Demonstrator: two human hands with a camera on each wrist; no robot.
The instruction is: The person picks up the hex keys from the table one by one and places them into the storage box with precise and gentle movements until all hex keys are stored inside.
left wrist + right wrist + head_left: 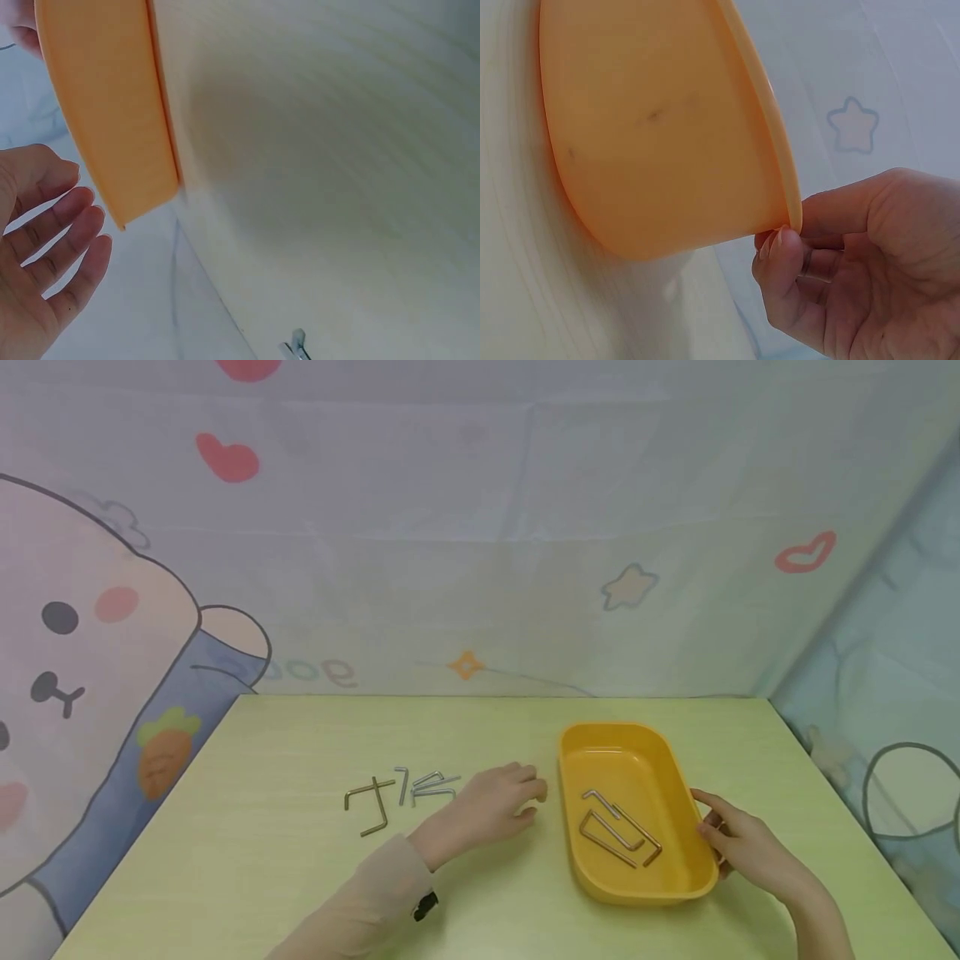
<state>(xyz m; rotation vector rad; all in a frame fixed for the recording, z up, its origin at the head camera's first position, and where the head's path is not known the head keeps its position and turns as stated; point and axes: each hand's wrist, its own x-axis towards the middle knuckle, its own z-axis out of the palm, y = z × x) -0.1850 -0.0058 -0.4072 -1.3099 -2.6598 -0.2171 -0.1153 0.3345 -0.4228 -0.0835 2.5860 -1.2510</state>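
With thumb and fingers, my right hand (753, 852) pinches the rim of a yellow plastic tray (678, 793); the right wrist view shows the thumb and fingers (776, 259) at its edge. Several L-shaped hex keys (611, 839), bronze and silver, lie inside the tray. My left hand (495, 802) is over the table just left of the tray, its fingers loosely bent and holding nothing. Behind it lie two bronze hex keys (378, 806), one crossing the other, and several silver hex keys (435, 791) in a loose cluster.
Everything stands on a pale yellow-green table (285, 843). A printed cloth (465, 527) hangs along its back edge, and another patterned cloth (892, 693) borders the right side. A dark strap piece (425, 906) shows at the left wrist.
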